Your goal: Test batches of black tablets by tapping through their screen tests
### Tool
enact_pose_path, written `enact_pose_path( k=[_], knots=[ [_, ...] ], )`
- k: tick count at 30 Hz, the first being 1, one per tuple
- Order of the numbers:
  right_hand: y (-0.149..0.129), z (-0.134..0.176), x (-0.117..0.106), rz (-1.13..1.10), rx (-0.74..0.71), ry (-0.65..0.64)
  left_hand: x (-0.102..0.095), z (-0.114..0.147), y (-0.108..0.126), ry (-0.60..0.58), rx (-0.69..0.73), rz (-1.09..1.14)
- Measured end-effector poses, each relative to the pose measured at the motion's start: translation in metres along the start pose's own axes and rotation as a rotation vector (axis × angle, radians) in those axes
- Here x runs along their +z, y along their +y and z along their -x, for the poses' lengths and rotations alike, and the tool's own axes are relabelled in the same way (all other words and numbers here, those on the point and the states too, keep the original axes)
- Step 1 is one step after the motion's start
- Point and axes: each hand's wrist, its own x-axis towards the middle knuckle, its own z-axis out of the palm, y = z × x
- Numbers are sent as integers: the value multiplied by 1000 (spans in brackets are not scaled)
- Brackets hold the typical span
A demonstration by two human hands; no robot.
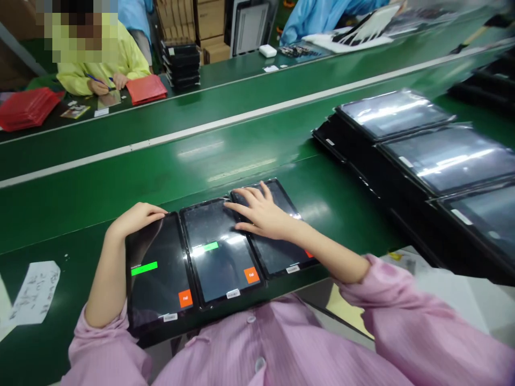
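Observation:
Three black tablets lie side by side in front of me, each with a white label at its near edge. My left hand [139, 219] is closed at the far edge of the left tablet [161, 289], its fingers and thumb together at the top corner. A green bar and an orange "Fail" box show on that screen, and likewise on the middle tablet [217, 268]. My right hand [261, 214] is spread over the far part of the right tablet [273, 254], some fingertips reaching over the middle one. It holds nothing. My forearm partly covers the right screen.
Stacks of wrapped tablets [434, 155] stand at right. A handwritten paper [36, 292] lies at left on the green bench. Beyond a white rail [193, 128], a person in yellow [104, 69] writes beside red packets [147, 89] and a black stack [181, 64].

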Motion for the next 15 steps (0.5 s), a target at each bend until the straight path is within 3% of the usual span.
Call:
enact_pose_path(
  k=[5, 8, 12, 15],
  knots=[
    [-14, -40, 2, 47, -67, -72, -1, 8, 5, -77, 24, 15],
    [-14, -40, -3, 34, -130, -93, 0, 8, 6, -72, 17, 44],
    [-11, -38, -7, 66, -36, -107, 4, 5, 10, 26, -60, 58],
    [-2, -31, -12, 11, -142, -152, 7, 4, 13, 46, -77, 39]
  ],
)
